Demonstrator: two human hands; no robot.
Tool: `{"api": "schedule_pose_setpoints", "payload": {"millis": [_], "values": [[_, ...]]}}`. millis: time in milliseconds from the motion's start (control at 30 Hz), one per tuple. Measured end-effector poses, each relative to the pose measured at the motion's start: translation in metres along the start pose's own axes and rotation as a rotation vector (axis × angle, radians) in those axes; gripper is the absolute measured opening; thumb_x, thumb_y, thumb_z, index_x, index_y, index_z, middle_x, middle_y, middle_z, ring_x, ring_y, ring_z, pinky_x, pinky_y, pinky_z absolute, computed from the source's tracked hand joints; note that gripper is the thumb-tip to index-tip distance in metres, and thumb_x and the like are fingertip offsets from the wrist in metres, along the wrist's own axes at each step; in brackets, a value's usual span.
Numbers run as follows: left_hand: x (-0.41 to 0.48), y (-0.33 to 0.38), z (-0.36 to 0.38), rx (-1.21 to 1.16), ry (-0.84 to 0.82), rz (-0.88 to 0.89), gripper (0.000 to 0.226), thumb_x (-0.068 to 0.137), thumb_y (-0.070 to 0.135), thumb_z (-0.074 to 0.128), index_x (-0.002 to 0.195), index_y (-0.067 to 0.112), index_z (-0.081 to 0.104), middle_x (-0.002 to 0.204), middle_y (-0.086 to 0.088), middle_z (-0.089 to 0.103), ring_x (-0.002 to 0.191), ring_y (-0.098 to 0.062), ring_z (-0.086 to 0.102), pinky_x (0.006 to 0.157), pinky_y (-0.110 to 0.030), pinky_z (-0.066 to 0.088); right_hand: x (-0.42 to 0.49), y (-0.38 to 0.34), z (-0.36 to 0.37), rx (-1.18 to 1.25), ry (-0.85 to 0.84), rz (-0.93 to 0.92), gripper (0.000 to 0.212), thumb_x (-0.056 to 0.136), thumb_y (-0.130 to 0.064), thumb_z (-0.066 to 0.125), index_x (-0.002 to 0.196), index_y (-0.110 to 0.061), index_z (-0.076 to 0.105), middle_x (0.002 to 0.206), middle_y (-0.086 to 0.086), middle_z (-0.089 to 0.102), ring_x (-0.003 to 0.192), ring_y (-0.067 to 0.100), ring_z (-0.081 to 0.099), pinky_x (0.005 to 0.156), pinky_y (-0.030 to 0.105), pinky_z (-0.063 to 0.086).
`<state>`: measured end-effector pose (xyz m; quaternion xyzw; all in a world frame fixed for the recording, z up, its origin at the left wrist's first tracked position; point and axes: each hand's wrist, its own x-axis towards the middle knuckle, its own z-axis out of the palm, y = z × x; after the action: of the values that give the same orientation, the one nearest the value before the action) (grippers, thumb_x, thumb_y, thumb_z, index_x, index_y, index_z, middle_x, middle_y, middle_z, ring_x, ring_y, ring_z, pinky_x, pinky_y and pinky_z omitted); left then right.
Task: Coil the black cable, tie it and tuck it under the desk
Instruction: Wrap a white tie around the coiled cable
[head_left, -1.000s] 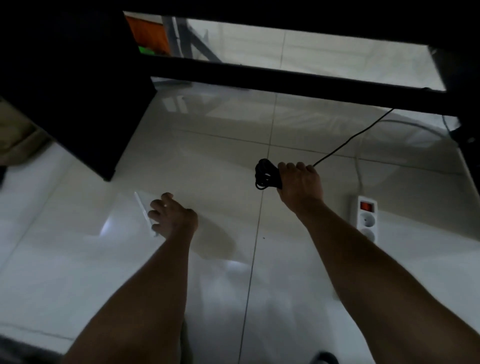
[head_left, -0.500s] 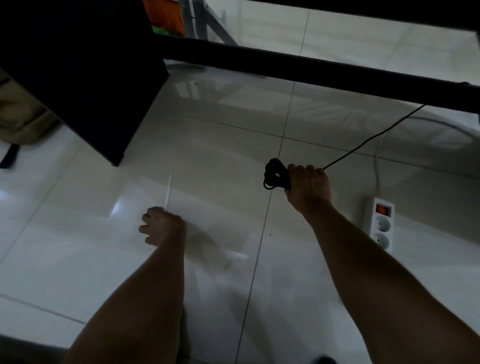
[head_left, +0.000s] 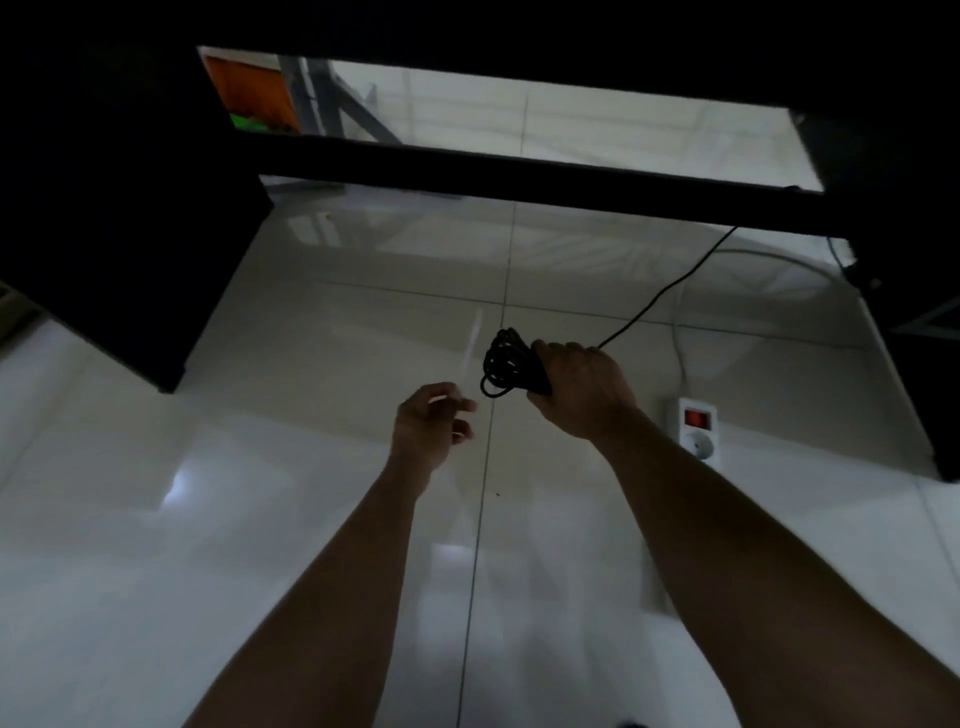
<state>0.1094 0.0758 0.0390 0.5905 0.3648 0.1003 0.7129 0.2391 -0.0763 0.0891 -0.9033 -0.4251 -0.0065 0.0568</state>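
My right hand (head_left: 576, 387) grips a coiled bundle of black cable (head_left: 506, 364) above the white tiled floor. The cable's free tail (head_left: 670, 283) runs up and to the right toward the desk's dark crossbar (head_left: 519, 179). Just left of the coil and slightly lower, my left hand (head_left: 428, 423) has its fingers curled round a thin white tie strip (head_left: 474, 335), which shows as a faint blurred streak rising from the fingers. A small gap separates the two hands.
A white power strip (head_left: 696, 428) with a lit red switch lies on the floor right of my right wrist, a white cord (head_left: 748, 254) looping behind it. A black desk panel (head_left: 130, 234) stands at the left and a dark desk leg (head_left: 914, 374) at the right.
My left hand picked the white strip off the floor at the left and carried it right, up beside the coil. My right hand kept its grip on the coil.
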Motion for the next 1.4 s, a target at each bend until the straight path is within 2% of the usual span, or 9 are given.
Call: {"api": "schedule_pose_setpoints", "payload": {"millis": [133, 267, 367, 500, 700, 933, 1033, 1200, 1400], "values": [[-0.006, 0.024, 0.04, 0.032, -0.245, 0.0, 0.012, 0.1, 0.009, 0.058, 0.101, 0.011, 0.069, 0.078, 0.004, 0.075, 0.05, -0.011, 0.06, 0.059, -0.027, 0.047, -0.005, 0.01, -0.021, 0.139, -0.102, 0.059, 0.034, 0.092, -0.03, 0.061, 0.12, -0.01, 0.054, 0.109, 0.012, 0.069, 0.097, 0.032, 0.066, 0.072, 0.029, 0.04], [-0.01, 0.036, 0.059, 0.034, -0.344, 0.037, 0.014, 0.099, 0.011, 0.059, 0.096, 0.017, 0.071, 0.078, 0.003, 0.073, 0.051, -0.014, 0.055, 0.057, -0.026, 0.042, -0.012, 0.018, -0.03, 0.268, -0.169, 0.213, 0.045, 0.094, -0.032, 0.063, 0.131, -0.008, 0.051, 0.119, 0.016, 0.067, 0.101, 0.031, 0.067, 0.077, 0.032, 0.05], [-0.016, 0.04, 0.065, 0.04, -0.395, 0.029, 0.013, 0.098, 0.02, 0.062, 0.104, 0.017, 0.073, 0.08, 0.0, 0.073, 0.051, -0.014, 0.053, 0.053, -0.022, 0.041, -0.021, 0.022, -0.038, 0.337, -0.135, 0.269, 0.049, 0.093, -0.028, 0.065, 0.133, -0.006, 0.047, 0.118, 0.018, 0.067, 0.098, 0.032, 0.068, 0.069, 0.029, 0.044], [-0.017, 0.041, 0.067, 0.136, -0.397, 0.05, 0.013, 0.096, 0.025, 0.067, 0.098, 0.017, 0.076, 0.078, -0.005, 0.075, 0.048, -0.015, 0.051, 0.047, -0.019, 0.039, -0.028, 0.023, -0.046, 0.468, -0.073, 0.285, 0.063, 0.091, -0.019, 0.07, 0.139, -0.003, 0.033, 0.108, 0.019, 0.069, 0.079, 0.027, 0.064, 0.052, 0.02, 0.035], [-0.012, 0.044, 0.07, 0.283, -0.403, 0.184, 0.012, 0.095, 0.025, 0.068, 0.092, 0.017, 0.076, 0.071, -0.002, 0.075, 0.049, -0.015, 0.05, 0.049, -0.023, 0.038, -0.029, 0.031, -0.048, 0.568, -0.121, 0.339, 0.066, 0.087, -0.009, 0.071, 0.135, -0.006, 0.026, 0.076, 0.0, 0.056, 0.058, 0.014, 0.057, 0.053, 0.025, 0.041], [-0.01, 0.045, 0.069, 0.44, -0.411, 0.346, 0.013, 0.098, 0.026, 0.064, 0.097, 0.021, 0.076, 0.073, 0.006, 0.076, 0.053, -0.02, 0.051, 0.053, -0.026, 0.04, -0.029, 0.037, -0.053, 0.729, -0.177, 0.441, 0.079, 0.084, -0.009, 0.076, 0.139, -0.009, 0.02, 0.102, 0.009, 0.059, 0.075, 0.012, 0.061, 0.058, 0.019, 0.045], [-0.012, 0.046, 0.066, 0.537, -0.415, 0.415, 0.015, 0.099, 0.027, 0.062, 0.098, 0.022, 0.076, 0.071, 0.007, 0.074, 0.056, -0.012, 0.059, 0.054, -0.019, 0.042, -0.027, 0.038, -0.052, 0.722, -0.168, 0.466, 0.082, 0.082, -0.011, 0.079, 0.145, -0.007, 0.026, 0.106, 0.004, 0.056, 0.073, 0.004, 0.054, 0.056, 0.011, 0.038], [-0.018, 0.046, 0.066, 0.53, -0.442, 0.472, 0.014, 0.098, 0.019, 0.061, 0.101, 0.023, 0.075, 0.075, 0.007, 0.075, 0.074, -0.017, 0.07, 0.07, -0.025, 0.047, -0.028, 0.038, -0.051, 0.58, -0.111, 0.504, 0.061, 0.081, -0.023, 0.076, 0.134, -0.01, 0.049, 0.109, 0.003, 0.06, 0.094, 0.016, 0.057, 0.061, 0.017, 0.037], [-0.039, 0.061, 0.076, 0.638, -0.337, 0.77, 0.023, 0.097, 0.038, 0.061, 0.118, 0.029, 0.059, 0.083, 0.015, 0.076, 0.072, -0.002, 0.069, 0.066, -0.019, 0.05, -0.029, 0.033, -0.053, 0.356, -0.11, 0.519, 0.056, 0.09, -0.027, 0.068, 0.135, -0.004, 0.044, 0.119, 0.016, 0.065, 0.105, 0.03, 0.065, 0.074, 0.029, 0.042]]}}
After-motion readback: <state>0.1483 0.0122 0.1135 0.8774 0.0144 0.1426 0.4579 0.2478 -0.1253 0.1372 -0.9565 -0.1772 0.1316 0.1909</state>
